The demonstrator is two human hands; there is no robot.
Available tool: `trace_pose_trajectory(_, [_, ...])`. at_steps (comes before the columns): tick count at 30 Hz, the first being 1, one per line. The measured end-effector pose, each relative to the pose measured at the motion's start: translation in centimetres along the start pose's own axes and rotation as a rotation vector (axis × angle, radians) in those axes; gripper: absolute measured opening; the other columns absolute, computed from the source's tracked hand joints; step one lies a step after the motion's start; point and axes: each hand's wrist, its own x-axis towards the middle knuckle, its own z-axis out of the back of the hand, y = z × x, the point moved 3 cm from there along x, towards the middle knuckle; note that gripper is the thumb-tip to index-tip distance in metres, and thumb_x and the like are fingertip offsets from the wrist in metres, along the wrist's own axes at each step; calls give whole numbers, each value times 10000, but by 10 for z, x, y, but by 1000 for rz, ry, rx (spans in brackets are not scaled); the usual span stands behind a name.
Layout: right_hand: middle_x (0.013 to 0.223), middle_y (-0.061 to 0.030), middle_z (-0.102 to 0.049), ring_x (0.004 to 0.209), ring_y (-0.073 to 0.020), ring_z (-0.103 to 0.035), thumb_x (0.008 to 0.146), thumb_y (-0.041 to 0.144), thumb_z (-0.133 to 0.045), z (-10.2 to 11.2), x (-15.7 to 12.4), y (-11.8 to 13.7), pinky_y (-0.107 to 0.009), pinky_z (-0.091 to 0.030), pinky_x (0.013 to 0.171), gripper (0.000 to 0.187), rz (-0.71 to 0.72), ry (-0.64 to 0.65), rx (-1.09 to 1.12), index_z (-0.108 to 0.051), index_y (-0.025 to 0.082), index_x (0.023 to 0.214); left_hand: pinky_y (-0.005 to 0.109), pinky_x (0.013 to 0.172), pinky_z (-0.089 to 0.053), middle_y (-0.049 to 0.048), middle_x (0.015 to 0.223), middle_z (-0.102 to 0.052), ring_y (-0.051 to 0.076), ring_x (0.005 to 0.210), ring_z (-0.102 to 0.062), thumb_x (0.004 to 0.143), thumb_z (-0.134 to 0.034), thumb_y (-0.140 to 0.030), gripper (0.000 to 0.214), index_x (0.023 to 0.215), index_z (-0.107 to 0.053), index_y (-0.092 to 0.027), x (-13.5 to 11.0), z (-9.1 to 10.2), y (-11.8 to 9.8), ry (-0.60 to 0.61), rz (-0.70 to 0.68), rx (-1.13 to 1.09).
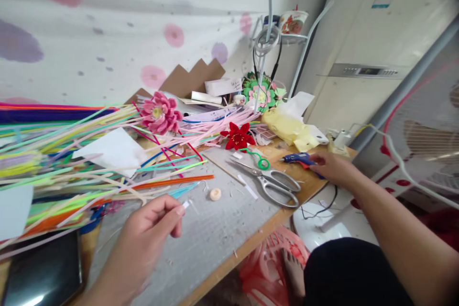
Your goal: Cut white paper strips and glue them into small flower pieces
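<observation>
Head view: at the lower left of the frame, my left hand pinches a small white strip between thumb and fingertips above a grey board. At the right, my right hand closes around the rear of a blue glue gun with an orange patch, over the wooden table. Between my hands, silver metal scissors with looped handles lie near a small beige ring-shaped roll. Just above the scissors sits a red flower with pointed petals; a pink many-petalled flower is farther left. Multicoloured fuzzy stems fill the left side, above a flat black glossy device.
</observation>
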Motion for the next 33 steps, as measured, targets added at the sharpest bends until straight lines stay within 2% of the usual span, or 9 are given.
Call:
trace_pose_trajectory(5, [907,-179,-717,874,-343,-649,675,262,-685,-18,14,-19,-374,-455,692,209,-97,11,-33,-719,138,840,242,562,-384,-32,579,-494,148,601,-462,800,-565,-355,237,612,-565,-211,1,-1,1,-55,29,-6])
trace_pose_trajectory(10, [550,-36,-632,580,-207,-617,672,212,-666,-18,18,-24,-326,-449,572,59,-187,26,112,-681,156,683,251,600,-414,-21,634,-552,155,651,-501,753,-623,-348,159,690,-627,-202,3,0,4,-81,74,-55])
trace_pose_trajectory(13, [481,-26,-582,490,-195,-587,728,215,-596,-5,5,-16,-321,-442,506,88,-193,-5,270,-653,171,677,256,598,-416,-19,635,-566,154,645,-513,743,-633,-348,155,735,-650,-194,3,2,4,-118,106,-88])
trace_pose_trajectory(16, [626,-55,-632,567,-178,-627,790,211,-535,8,-16,10,-297,-490,570,84,-113,-23,623,-619,209,795,246,575,-395,-29,590,-537,138,608,-490,758,-614,-341,173,678,-625,-187,2,3,1,-134,99,-93])
trace_pose_trajectory(18, [661,-38,-618,554,-152,-606,755,202,-598,9,-33,35,-280,-492,576,74,-94,-27,1035,-590,250,811,240,561,-382,-36,568,-523,129,581,-477,764,-597,-326,181,651,-604,-185,1,3,0,-145,107,-83])
trace_pose_trajectory(22, [668,20,-584,537,-122,-531,604,184,-733,-12,-76,96,-229,-438,478,227,-67,81,1316,-609,255,780,232,519,-358,-47,527,-509,120,526,-460,746,-583,-325,170,649,-590,-186,1,5,0,-178,144,-53])
trace_pose_trajectory(25, [648,2,-607,590,-146,-553,552,229,-804,-34,-111,137,-238,-455,514,238,-67,316,1301,-655,211,736,230,502,-350,-46,523,-504,119,517,-450,732,-576,-324,171,635,-582,-184,-1,6,-2,-224,144,5])
trace_pose_trajectory(29, [690,-43,-662,672,-200,-615,552,397,-823,-48,-145,165,-295,-513,591,280,-48,540,1279,-681,196,687,236,503,-362,-35,531,-522,124,522,-459,722,-569,-311,168,621,-591,-179,-4,8,-7,-240,115,68])
trace_pose_trajectory(33, [839,-77,-712,791,-253,-662,608,449,-788,-50,-154,177,-350,-543,666,324,-3,610,1225,-702,216,816,238,517,-381,-22,553,-567,130,541,-495,722,-563,-280,154,626,-623,-175,-4,9,-11,-265,83,115])
